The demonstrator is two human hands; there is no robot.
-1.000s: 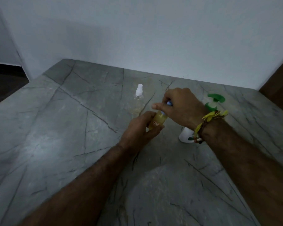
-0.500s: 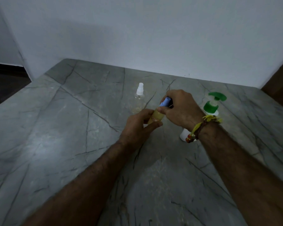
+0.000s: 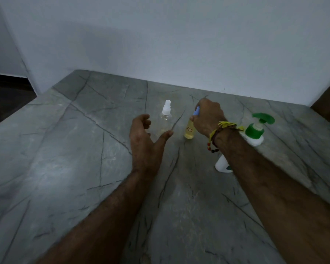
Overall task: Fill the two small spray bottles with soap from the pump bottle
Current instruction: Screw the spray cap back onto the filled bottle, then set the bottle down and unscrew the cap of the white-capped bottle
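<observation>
Grey veined stone forms the bench (image 3: 69, 168). Nearest, the left hand (image 3: 145, 138) hovers with fingers loosely spread, holding nothing. Beyond it, the right hand (image 3: 208, 117) grips the blue-capped yellow spray bottle (image 3: 190, 130) standing upright. Rightward stands the white pump bottle (image 3: 253, 136); the clear spray bottle (image 3: 166, 117) stands farthest, toward the far edge.

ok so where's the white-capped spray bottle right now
The white-capped spray bottle stands on the grey table, just beyond the open left hand and left of the yellow-filled bottle.

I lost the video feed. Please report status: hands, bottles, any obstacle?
Left hand open, empty. Right hand grips blue-capped bottle, standing on counter. White-capped bottle untouched. Pump bottle behind right wrist.
</observation>
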